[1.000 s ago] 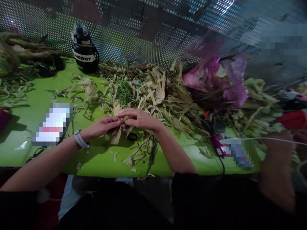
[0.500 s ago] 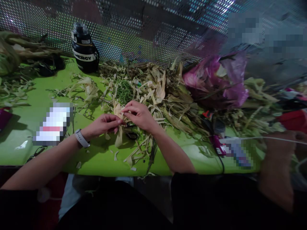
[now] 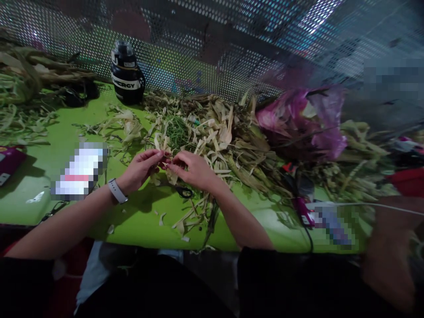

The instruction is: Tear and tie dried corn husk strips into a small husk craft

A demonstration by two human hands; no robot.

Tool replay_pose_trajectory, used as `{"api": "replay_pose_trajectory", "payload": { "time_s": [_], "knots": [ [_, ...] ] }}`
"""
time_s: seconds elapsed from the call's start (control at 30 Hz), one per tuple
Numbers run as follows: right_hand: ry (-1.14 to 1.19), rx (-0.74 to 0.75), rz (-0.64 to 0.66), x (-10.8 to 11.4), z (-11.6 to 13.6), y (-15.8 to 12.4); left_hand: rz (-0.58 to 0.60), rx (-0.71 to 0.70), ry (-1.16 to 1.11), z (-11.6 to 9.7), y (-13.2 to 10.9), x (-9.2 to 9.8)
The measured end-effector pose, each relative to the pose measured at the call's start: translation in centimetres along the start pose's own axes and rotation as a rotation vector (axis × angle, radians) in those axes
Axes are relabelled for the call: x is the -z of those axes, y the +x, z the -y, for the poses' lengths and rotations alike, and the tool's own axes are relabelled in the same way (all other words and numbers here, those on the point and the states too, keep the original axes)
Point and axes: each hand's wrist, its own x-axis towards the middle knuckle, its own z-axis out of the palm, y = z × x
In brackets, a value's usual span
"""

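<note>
My left hand (image 3: pixel 144 167), with a white watch band on the wrist, is closed in a pinch over the middle of the green table. Right beside it my right hand (image 3: pixel 195 170) pinches too, the fingertips of both hands nearly meeting. A pale piece of dry corn husk (image 3: pixel 171 177) shows between and just below the fingers; its upper part is hidden by them. Under my right hand lies a black loop (image 3: pixel 185 192) that looks like a scissor handle. Behind the fingers are a tuft of thin green strands (image 3: pixel 177 132) and loose husk strips (image 3: pixel 217 143).
A dark bottle (image 3: pixel 127 77) stands at the back against a perforated metal screen (image 3: pixel 198 57). Phones lie left (image 3: pixel 79 170) and right (image 3: pixel 334 225). A pink plastic bag (image 3: pixel 301 119) sits on husks at the right. Another person's arm (image 3: pixel 391 247) is at far right.
The husk that stood up and hung down at my fingers now shows less. My left hand has shifted slightly up, and my fingertips are closer together. The whole view has shifted a little.
</note>
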Motion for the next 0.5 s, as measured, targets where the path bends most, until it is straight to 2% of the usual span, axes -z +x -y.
{"api": "replay_pose_trajectory", "payload": {
  "time_s": [0.1,0.3,0.5],
  "knots": [
    [0.104,0.024,0.015,-0.07,-0.37,0.17,0.003,-0.004,-0.020,0.00,0.04,0.04],
    [0.175,0.010,0.156,-0.32,-0.64,0.24,0.035,0.005,-0.031,-0.48,-0.14,-0.22],
    [0.196,0.071,0.085,-0.03,-0.06,-0.16,-0.016,-0.088,0.108,-0.34,-0.01,-0.04]
  ]
}}
